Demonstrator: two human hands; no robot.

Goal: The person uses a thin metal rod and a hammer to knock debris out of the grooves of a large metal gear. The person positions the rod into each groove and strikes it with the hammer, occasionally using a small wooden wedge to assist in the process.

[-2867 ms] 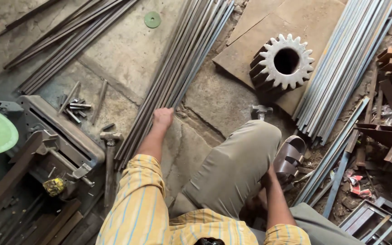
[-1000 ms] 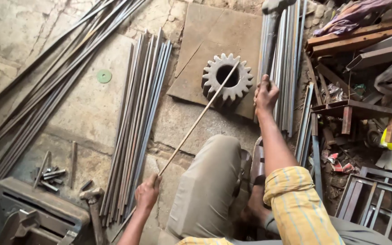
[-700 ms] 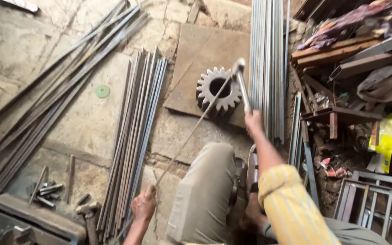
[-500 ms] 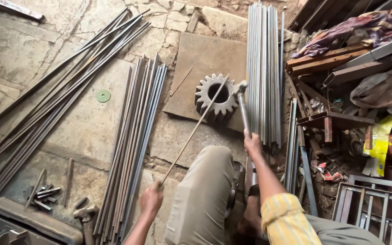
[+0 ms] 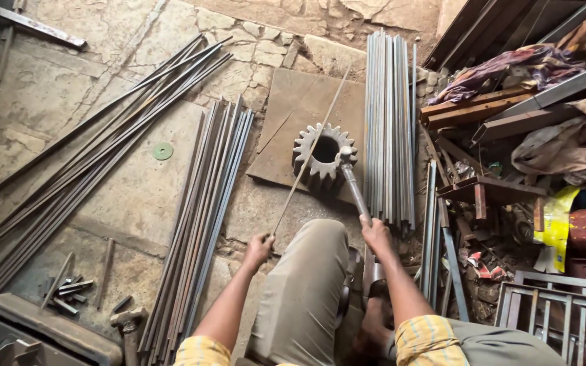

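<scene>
- View from above of a person seated on a stone workshop floor, knees at 6 o'clock.
- The left hand (image 5: 258, 248) is clenched around the near end of a thin metal rod (image 5: 310, 150). The rod runs up toward 1 o'clock, across a large toothed gear (image 5: 325, 154) lying flat on a steel plate (image 5: 286, 122).
- The right hand (image 5: 376, 234) grips the handle of a hammer (image 5: 349, 179), fingers wrapped tight. The hammer head sits at the gear's right edge, close beside the rod.
- Judged step: the rod is laid over the gear as an anvil and the hammer is poised or landing to strike it, likely to straighten it.
- The next move seems to call for steadying the rod flat on the gear with the left hand and bringing the hammer down squarely on the bent spot, clear of the fingers.
- A bundle of straight rods (image 5: 389, 122) lies at 3 o'clock of the gear; another bundle (image 5: 201, 210) lies at 9 o'clock.
- Scrap metal and rags (image 5: 510, 135) are heaped further right.
</scene>
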